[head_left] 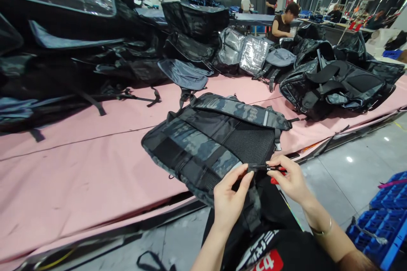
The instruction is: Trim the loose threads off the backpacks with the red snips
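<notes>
We see both forearms rising from the bottom edge, bare, angled inward. The left hand (229, 200) pinches with thumb and forefinger; the right hand (290, 178) (a thin bangle on its wrist) pinches likewise, fingertips nearly meeting the left's.

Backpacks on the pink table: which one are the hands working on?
The camouflage backpack at the near edge, back panel up. Left hand and right hand pinch its black strap; the others lie farther back, untouched.

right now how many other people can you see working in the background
4 clearly: a seated person bent over the far end of the pink table, two standing people behind, and one far right by the ladder. More may be hidden behind the piled bags.
</notes>
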